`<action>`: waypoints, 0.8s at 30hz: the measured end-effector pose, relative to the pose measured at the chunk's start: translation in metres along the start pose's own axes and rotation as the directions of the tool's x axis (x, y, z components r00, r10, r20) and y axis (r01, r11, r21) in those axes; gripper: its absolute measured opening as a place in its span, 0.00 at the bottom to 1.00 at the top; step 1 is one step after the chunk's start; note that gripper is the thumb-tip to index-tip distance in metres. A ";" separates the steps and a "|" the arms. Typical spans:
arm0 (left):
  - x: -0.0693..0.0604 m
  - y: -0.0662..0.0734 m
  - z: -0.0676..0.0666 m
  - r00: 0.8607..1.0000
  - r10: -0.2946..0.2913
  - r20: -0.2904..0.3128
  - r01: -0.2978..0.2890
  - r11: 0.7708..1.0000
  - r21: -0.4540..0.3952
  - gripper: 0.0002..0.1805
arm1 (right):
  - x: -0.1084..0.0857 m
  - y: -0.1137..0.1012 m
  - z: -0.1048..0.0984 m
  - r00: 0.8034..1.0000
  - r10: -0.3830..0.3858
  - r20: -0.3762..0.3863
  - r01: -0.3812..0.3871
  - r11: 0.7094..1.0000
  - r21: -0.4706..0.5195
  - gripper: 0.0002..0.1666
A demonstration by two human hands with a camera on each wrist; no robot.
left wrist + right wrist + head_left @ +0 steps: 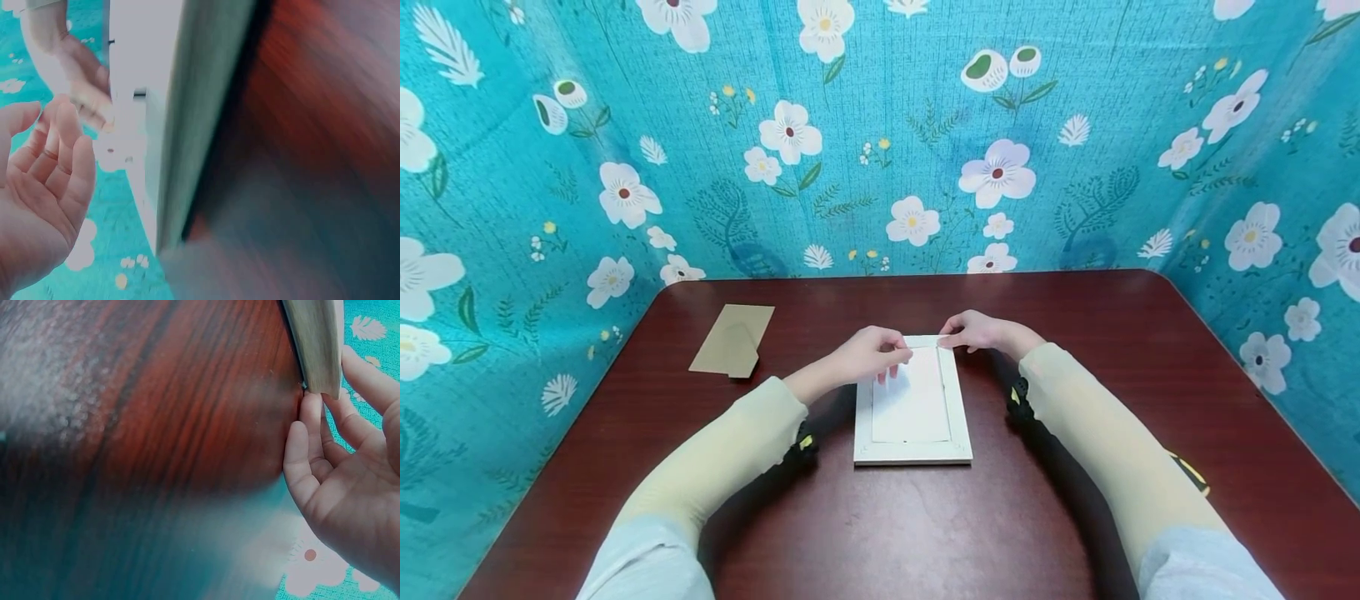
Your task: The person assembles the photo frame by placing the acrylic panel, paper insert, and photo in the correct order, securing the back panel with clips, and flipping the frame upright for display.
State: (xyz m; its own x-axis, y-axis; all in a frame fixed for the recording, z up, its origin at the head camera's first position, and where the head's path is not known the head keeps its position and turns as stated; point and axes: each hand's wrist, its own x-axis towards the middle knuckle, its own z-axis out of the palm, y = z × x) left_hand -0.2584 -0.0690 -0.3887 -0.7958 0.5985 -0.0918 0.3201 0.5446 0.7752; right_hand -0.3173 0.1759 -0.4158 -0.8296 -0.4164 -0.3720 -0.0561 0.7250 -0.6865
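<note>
A white picture frame (913, 454) lies on the table, with a white sheet (913, 408) inside its border and small dark marks along the sheet's edge. Above the frame's upper left part hovers my left hand (868, 354). Its fingers (81, 175) are loosely bent, thumb near the fingertips, and nothing shows between them. At the far right corner, my right hand (976, 331) grips the frame. In the right wrist view the thumb lies on the upper face and the fingers (300, 450) reach around the frame's corner edge (319, 347).
A brown backing board (718, 342) with a folded stand leg (741, 358) lies on the table's left side. The dark red wooden table (895, 533) ends at a blue flowered curtain (865, 167). A black and yellow item (1189, 472) is partly hidden beyond the right forearm.
</note>
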 end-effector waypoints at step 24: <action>-0.105 -0.117 -0.154 0.921 -0.051 -0.387 0.302 0.723 0.622 0.05 | -0.003 -0.004 -0.004 0.998 0.021 0.051 -0.023 0.999 0.038 0.18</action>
State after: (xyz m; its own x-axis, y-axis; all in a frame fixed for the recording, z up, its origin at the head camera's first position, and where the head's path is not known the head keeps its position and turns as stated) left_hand -0.2915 -0.2858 -0.3735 -0.9480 0.2955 0.1180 0.3108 0.9395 0.1440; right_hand -0.3170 0.1765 -0.4098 -0.8014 -0.4281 -0.4177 -0.0154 0.7129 -0.7011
